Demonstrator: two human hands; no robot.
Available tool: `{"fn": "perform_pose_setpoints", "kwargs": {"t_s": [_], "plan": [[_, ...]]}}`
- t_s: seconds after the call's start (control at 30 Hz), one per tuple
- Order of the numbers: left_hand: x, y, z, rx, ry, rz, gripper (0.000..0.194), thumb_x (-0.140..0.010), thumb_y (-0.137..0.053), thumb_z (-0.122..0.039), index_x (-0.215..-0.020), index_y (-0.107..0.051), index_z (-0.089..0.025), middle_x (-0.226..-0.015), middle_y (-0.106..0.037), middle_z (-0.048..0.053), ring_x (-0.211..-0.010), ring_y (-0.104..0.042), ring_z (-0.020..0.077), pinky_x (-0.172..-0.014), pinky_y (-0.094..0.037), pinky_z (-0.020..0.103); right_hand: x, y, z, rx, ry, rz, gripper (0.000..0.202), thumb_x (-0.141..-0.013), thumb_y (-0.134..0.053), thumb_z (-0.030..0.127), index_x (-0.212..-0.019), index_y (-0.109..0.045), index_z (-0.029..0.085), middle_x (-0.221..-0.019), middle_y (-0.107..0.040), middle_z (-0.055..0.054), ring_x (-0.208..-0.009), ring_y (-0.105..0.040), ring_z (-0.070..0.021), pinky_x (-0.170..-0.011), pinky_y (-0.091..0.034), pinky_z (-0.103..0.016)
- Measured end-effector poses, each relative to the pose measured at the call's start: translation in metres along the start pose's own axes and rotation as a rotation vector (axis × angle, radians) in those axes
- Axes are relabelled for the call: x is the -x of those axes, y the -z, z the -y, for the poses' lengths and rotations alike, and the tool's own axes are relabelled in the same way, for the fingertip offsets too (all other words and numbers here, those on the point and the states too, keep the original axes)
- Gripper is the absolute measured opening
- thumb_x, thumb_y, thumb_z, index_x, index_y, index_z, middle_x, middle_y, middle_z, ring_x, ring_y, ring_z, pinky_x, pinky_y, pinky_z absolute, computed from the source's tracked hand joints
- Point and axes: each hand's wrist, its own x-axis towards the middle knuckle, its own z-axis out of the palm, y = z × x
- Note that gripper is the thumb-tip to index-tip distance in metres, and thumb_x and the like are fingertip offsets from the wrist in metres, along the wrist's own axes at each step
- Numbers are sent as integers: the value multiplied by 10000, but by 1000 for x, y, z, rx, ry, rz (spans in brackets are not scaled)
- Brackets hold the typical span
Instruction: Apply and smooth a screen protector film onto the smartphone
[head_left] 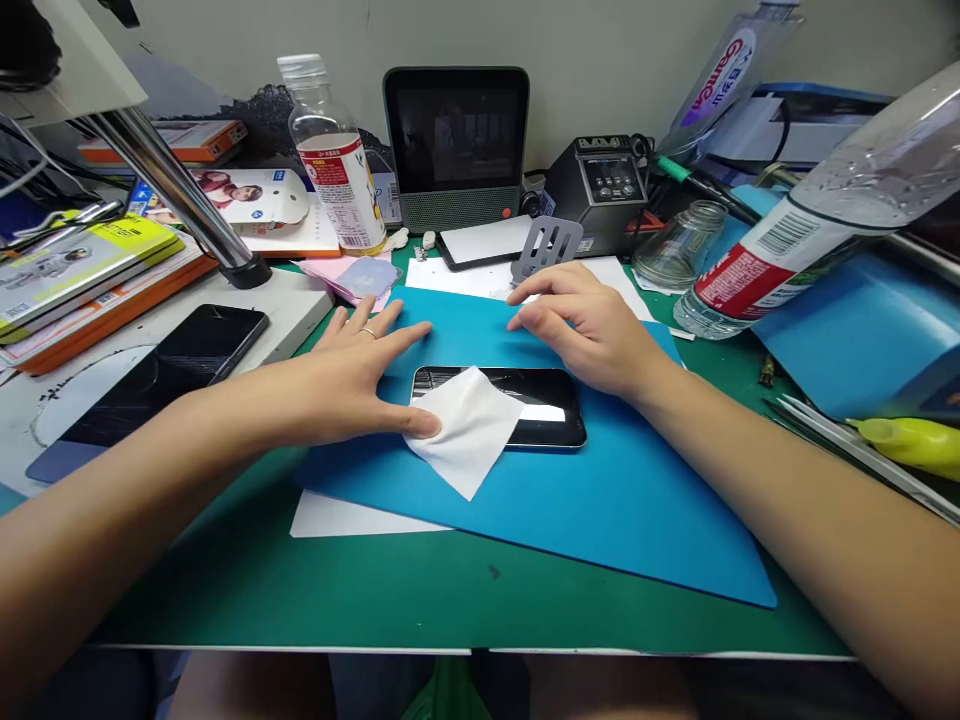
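Note:
A black smartphone [555,390] lies face up on a blue mat [585,500]. Over its left part rests a small white cloth [480,430], one corner hanging past the phone's near edge. My left hand [360,370] is spread out, its thumb on the cloth's left side and its other fingers over the mat. A ring sits on one finger. Just above the phone's right end, my right hand [592,325] hovers with curved fingers apart and nothing visible in them. The phone's left end is partly hidden by the cloth and thumb.
A second phone [187,360] lies at left by a lamp pole [172,170] and books [82,270]. Behind stand a bottle [337,180], a smart display [457,140] and a black device [600,190]. At right are a large bottle [780,260], glass jar [682,245] and tweezers [862,450].

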Motion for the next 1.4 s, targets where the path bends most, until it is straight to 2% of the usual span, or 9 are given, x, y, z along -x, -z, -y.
{"fn": "perform_pose_setpoints", "kwargs": {"t_s": [0.13, 0.27, 0.47, 0.63, 0.8, 0.9, 1.03, 1.27, 1.4], "plan": [[-4, 1, -19, -50, -42, 0, 1167, -679, -600, -856, -1621, -222, -280, -1714, 12, 64, -1547, 132, 413, -1246, -2, 619, -1, -2, -1, -47, -13, 21, 540, -1019, -396, 581, -868, -786, 238, -1085, -729, -80, -1111, -595, -270, -984, -441, -468], [-7, -4, -39, -64, -97, -10, 1134, -706, -591, -856, -1617, -237, -281, -1712, -9, 78, -1540, 133, 421, -1237, -4, 642, -1, -2, -2, -88, -29, -29, 582, -1026, -362, 590, -856, -785, 227, -1059, -732, -77, -1104, -594, -258, -1001, -431, -450], [-13, -13, -65, -14, -170, 28, 1109, -756, -554, -845, -1630, -154, -290, -1700, 51, 83, -1538, 147, 401, -1228, -10, 664, 0, -3, -3, -140, -51, -47, 649, -1014, -323, 635, -864, -790, 210, -1083, -727, -83, -1128, -583, -250, -1020, -418, -427], [-26, -11, -77, -26, -133, 74, 1289, -657, -557, -918, -1634, -23, -268, -1682, 131, 115, -1515, 183, 437, -1201, 0, 706, 1, -3, -3, -139, -51, -29, 712, -995, -273, 685, -830, -790, 223, -1093, -720, -82, -1134, -572, -249, -1031, -411, -424], [-40, -4, -96, -57, -131, 128, 1363, -586, -593, -927, -1636, -51, -248, -1667, 184, 111, -1504, 197, 457, -1198, 26, 704, 1, -2, -3, -148, -56, -9, 722, -993, -254, 692, -928, -806, 230, -1129, -705, -91, -1154, -562, -253, -1039, -414, -432], [-47, 0, -106, -54, -124, 150, 1343, -600, -599, -906, -1637, -67, -239, -1677, 149, 99, -1510, 182, 454, -1202, 26, 695, 2, -1, -4, -154, -57, 0, 720, -996, -246, 685, -954, -810, 239, -1129, -705, -86, -1162, -554, -252, -1054, -402, -424], [-55, 4, -110, -39, -98, 149, 1309, -615, -623, -875, -1636, -114, -235, -1690, 76, 109, -1523, 149, 443, -1211, -4, 684, 3, 0, -5, -179, -63, -10, 713, -1002, -249, 673, -962, -808, 233, -1125, -708, -84, -1168, -548, -251, -1057, -400, -418], [-62, 11, -102, -80, 2, 106, 1348, -599, -609, -903, -1639, -63, -242, -1690, 100, 129, -1527, 140, 452, -1208, -43, 687, 3, 0, -5, -172, -90, -42, 674, -1007, -266, 666, -1004, -792, 245, -1159, -711, -72, -1193, -548, -254, -1061, -401, -427], [-65, 14, -87, -77, 20, 72, 1341, -565, -612, -919, -1631, -47, -334, -1700, 103, 92, -1527, 121, 471, -1197, -37, 707, 4, 1, -5, -148, -85, -29, 691, -1008, -251, 667, -1024, -791, 237, -1192, -694, -87, -1203, -544, -256, -1075, -386, -435]]}}
